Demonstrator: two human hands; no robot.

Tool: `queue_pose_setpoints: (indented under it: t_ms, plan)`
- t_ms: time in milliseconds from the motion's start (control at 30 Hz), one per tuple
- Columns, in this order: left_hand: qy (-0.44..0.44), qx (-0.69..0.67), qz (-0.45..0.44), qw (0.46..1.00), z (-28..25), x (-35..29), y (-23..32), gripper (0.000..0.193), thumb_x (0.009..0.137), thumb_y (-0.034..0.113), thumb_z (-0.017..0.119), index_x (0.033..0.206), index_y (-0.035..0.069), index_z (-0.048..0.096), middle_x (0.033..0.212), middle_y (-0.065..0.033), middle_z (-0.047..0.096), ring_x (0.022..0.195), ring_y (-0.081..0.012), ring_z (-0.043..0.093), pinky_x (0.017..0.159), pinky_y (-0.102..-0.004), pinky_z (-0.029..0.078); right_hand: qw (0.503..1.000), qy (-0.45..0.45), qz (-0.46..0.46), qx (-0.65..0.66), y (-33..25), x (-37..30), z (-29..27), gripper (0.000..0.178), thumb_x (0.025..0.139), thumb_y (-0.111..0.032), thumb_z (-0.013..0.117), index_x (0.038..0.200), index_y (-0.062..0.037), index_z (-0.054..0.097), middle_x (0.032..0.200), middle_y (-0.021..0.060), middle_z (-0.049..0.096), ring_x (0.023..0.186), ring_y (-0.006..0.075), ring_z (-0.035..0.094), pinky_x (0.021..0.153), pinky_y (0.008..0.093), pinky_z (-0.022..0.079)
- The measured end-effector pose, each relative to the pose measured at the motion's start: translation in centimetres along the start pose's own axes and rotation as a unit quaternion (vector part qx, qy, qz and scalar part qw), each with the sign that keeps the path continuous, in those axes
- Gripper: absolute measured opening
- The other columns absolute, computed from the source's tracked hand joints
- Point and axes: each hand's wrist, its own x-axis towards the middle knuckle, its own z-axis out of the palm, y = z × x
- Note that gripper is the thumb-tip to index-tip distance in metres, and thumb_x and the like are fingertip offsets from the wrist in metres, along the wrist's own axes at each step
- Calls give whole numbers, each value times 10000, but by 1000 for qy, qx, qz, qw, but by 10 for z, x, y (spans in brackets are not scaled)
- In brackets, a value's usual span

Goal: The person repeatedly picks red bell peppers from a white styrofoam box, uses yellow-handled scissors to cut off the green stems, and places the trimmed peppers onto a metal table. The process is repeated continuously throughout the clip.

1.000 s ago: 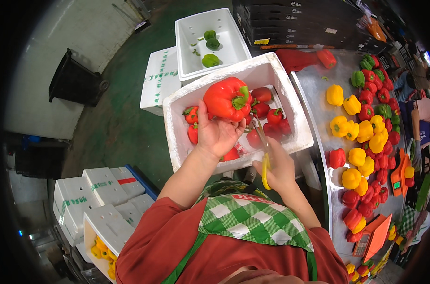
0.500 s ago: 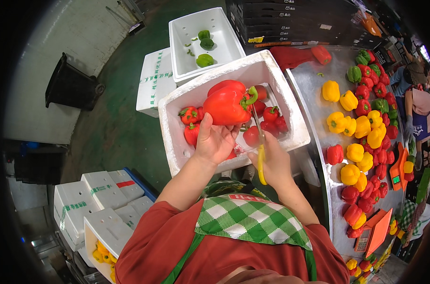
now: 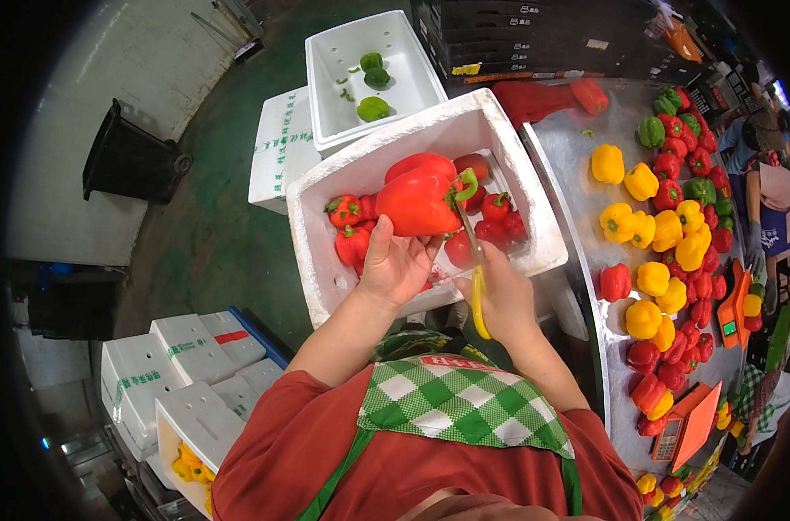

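- While the left hand (image 3: pixel 395 269) cradles a large, glossy red bell pepper (image 3: pixel 418 204) from below, palm up and fingers curled under it near the centre of the frame, the right hand (image 3: pixel 503 295) grips yellow-handled metal scissors (image 3: pixel 479 306) just right of centre.
- The blades reach up to the base of the pepper's curved green stem (image 3: pixel 467 185); whether they are closed on it, I cannot tell.
- Beneath both hands, in the middle of the frame, sits a thick-walled white foam box (image 3: pixel 518 174), with smaller red peppers (image 3: pixel 493 233) lying inside at its left and right.
- At upper centre, a second, smooth white foam box (image 3: pixel 399 35) holds green bell peppers (image 3: pixel 373 108) and small green scraps (image 3: pixel 346 95).
- Along the right side runs a shiny metal table (image 3: pixel 560 156), covered in red, yellow and green peppers, with orange scales (image 3: pixel 697 425) near its outer edge.
- At upper left stands a black wheeled bin (image 3: pixel 130 156).
- At lower left, white foam boxes with green printing (image 3: pixel 138 382) are stacked beside an open one containing yellow peppers (image 3: pixel 191 464).
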Motion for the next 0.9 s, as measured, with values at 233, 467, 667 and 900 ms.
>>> queue_pose_setpoints:
  t_ms: [233,467,667,900]
  plan:
    - [54,42,8,998,-6,-1,-4,834,817,578,688,1451,140,368,1437,-42,474,1318,-227,460,1128,-415,354,993,-35,-12,-109,16,5,1,409,817,-176,721,1174,-47,569,731,129,660,614,313,655,539,395,503]
    - [91,-50,-33,994,-5,1,3,838,845,664,582,1453,129,366,1408,-98,504,1229,-251,553,1062,-411,441,999,-27,-8,-18,28,6,2,368,815,-120,730,1155,-73,599,749,139,660,613,286,657,566,358,510]
    - [61,-157,-121,978,-7,1,8,866,849,697,534,1457,105,364,1401,-137,512,1188,-288,588,1006,-440,488,971,15,93,221,24,22,-9,577,792,-141,799,1270,-10,502,923,97,664,805,171,661,703,267,502]
    - [-56,-203,-254,944,3,0,-6,852,860,771,390,1478,187,354,1444,-79,481,1104,-256,603,847,-380,514,938,-6,-30,344,25,40,11,1225,594,-377,931,1493,-22,179,1388,204,436,1303,304,459,1090,414,365]
